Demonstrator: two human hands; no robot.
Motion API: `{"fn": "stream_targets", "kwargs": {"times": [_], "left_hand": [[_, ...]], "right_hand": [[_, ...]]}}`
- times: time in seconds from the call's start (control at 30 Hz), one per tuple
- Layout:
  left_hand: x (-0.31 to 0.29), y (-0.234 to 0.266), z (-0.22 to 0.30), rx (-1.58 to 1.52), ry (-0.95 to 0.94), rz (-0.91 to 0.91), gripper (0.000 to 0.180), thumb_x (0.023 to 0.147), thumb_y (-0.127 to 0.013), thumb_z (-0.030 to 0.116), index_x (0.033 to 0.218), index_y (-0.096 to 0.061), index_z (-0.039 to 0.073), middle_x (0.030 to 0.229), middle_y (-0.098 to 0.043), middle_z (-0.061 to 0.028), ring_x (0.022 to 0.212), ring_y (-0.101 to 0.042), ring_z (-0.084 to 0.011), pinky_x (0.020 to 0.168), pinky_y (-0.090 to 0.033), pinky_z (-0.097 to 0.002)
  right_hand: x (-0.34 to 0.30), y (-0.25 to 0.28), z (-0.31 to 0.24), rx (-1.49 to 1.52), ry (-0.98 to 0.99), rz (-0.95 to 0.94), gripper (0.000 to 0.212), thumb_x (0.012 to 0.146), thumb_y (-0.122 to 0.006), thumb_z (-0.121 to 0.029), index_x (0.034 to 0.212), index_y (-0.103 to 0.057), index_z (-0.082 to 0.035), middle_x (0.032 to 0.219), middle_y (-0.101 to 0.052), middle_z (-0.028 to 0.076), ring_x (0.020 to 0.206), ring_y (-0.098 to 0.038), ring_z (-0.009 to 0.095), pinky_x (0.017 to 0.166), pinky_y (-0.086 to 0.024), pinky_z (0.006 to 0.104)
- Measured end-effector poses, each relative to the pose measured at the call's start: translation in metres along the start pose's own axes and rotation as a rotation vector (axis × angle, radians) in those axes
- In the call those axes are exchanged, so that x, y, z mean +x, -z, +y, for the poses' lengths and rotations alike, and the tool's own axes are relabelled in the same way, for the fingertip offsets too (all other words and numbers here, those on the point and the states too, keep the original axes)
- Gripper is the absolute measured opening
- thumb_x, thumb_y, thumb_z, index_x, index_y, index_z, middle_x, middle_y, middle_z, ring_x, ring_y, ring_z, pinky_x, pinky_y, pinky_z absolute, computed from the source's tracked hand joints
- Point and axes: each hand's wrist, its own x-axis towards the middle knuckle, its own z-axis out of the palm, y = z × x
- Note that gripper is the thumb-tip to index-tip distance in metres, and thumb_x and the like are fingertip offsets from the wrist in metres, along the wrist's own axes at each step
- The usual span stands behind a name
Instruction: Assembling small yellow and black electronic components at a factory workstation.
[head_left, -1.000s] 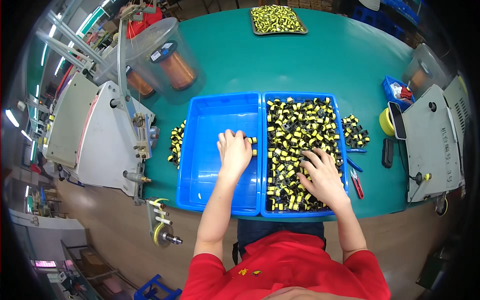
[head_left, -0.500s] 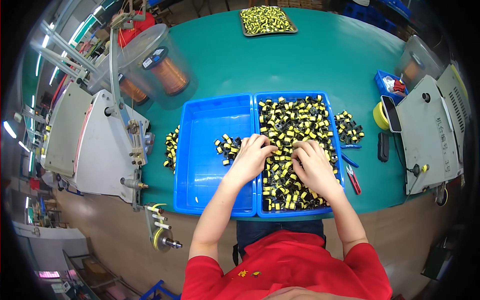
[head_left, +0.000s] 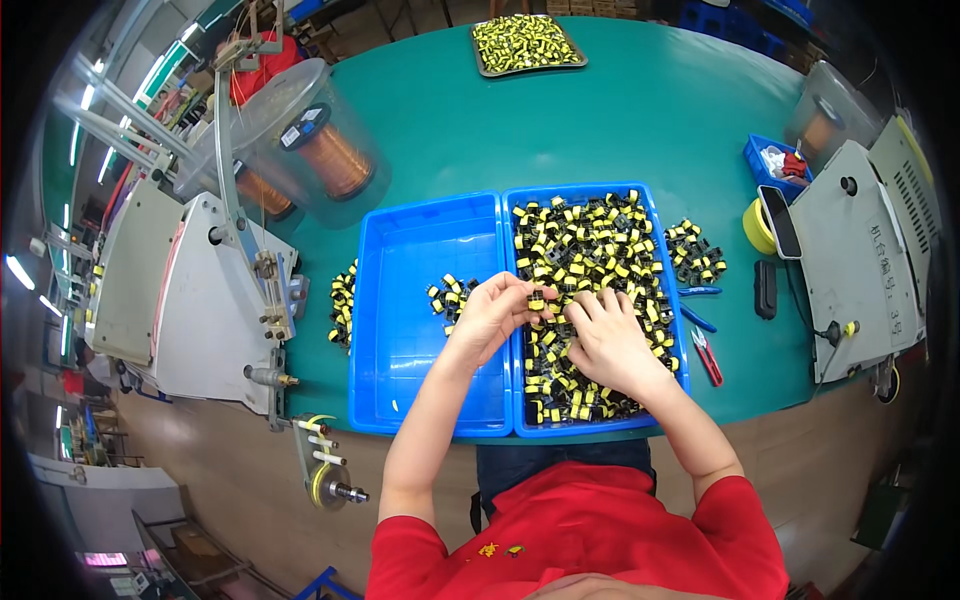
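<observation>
My left hand (head_left: 492, 315) is over the divide between two blue trays, its thumb and fingers pinching a taped coil bobbin (head_left: 537, 300), small and black with a yellow band. Below and around it, the right blue tray (head_left: 520, 400) is filled with a heap of similar bobbins (head_left: 585, 240). My right hand (head_left: 612, 342) rests on that heap, palm down, fingers apart and bent, fingertips touching the pieces; nothing shows in its grasp. Beside my left hand, the left blue tray (head_left: 400, 350) holds a small cluster of bobbins (head_left: 452, 297), partly covered by that hand.
More bobbins lie outside the trays, at the left (head_left: 342, 305) and right (head_left: 693, 252). Red-handled cutters (head_left: 707, 358), blue-handled pliers (head_left: 698, 318) and a phone (head_left: 780, 222) are on the right. A winding machine (head_left: 215, 310) and copper wire spools (head_left: 335, 155) stand left; a metal tray (head_left: 530, 70) is far back.
My left hand has lifted slightly and turned, with a bobbin now visible in its pinch. My right hand has moved a little left and down across the heap.
</observation>
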Motion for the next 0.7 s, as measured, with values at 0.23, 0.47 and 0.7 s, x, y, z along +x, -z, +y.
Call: {"fn": "stream_targets", "kwargs": {"times": [0.23, 0.47, 0.7], "left_hand": [[0.0012, -0.0005, -0.0003, -0.239, 0.068, -0.013, 0.021, 0.091, -0.054, 0.015, 0.107, -0.052, 0.002, 0.104, -0.061, -0.0167, 0.089, -0.063, -0.0219, 0.076, -0.051, -0.0286], [0.0, -0.0013, 0.0037, -0.243, 0.015, -0.013, 0.032, 0.088, -0.06, 0.015, 0.113, -0.049, -0.002, 0.111, -0.057, -0.0186, 0.1, -0.061, -0.0263, 0.089, -0.05, -0.0324], [-0.0004, -0.0069, 0.002, -0.039, -0.107, 0.075, 0.033, 0.083, -0.063, 0.003, 0.114, -0.05, -0.002, 0.112, -0.056, -0.0145, 0.105, -0.057, -0.0219, 0.089, -0.048, -0.0298]], "right_hand": [[0.0011, -0.0038, 0.0012, 0.057, 0.048, 0.152, 0.034, 0.073, -0.066, -0.025, 0.098, -0.054, -0.005, 0.1, -0.049, 0.011, 0.099, -0.046, 0.029, 0.089, -0.035, 0.0445], [0.003, -0.0078, 0.0037, 0.194, 0.051, 0.091, 0.023, 0.072, -0.067, -0.02, 0.086, -0.058, -0.004, 0.099, -0.05, 0.01, 0.099, -0.047, 0.028, 0.087, -0.037, 0.0394], [0.0016, -0.0069, 0.0036, 0.149, 0.036, 0.11, 0.022, 0.072, -0.066, -0.021, 0.086, -0.059, -0.006, 0.095, -0.053, 0.009, 0.093, -0.048, 0.027, 0.083, -0.037, 0.0385]]}}
